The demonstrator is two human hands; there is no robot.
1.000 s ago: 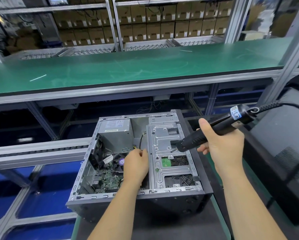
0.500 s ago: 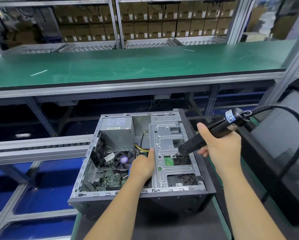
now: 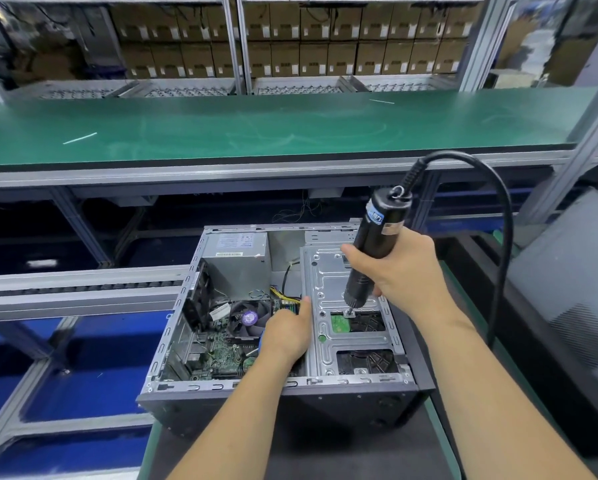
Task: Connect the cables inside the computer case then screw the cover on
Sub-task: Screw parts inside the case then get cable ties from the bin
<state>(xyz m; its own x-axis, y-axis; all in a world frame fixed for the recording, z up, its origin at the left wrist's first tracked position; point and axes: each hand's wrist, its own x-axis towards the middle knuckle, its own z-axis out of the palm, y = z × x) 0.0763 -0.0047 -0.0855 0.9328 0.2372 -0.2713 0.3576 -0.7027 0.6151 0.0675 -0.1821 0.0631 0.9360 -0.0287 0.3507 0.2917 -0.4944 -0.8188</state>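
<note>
Computer case (image 3: 290,393) uncovered; right hand (image 3: 406,271) gripping electric screwdriver (image 3: 373,251) on drive-bracket screw (image 3: 350,311); left hand (image 3: 285,332) fingers curled at the bracket edge, hold unclear

Pretty bright, even light, probably from overhead. Wide-angle lens bends straight edges near the borders, the far shelves (image 3: 290,46) look soft, and under the bench (image 3: 290,133) it's dark.
</note>
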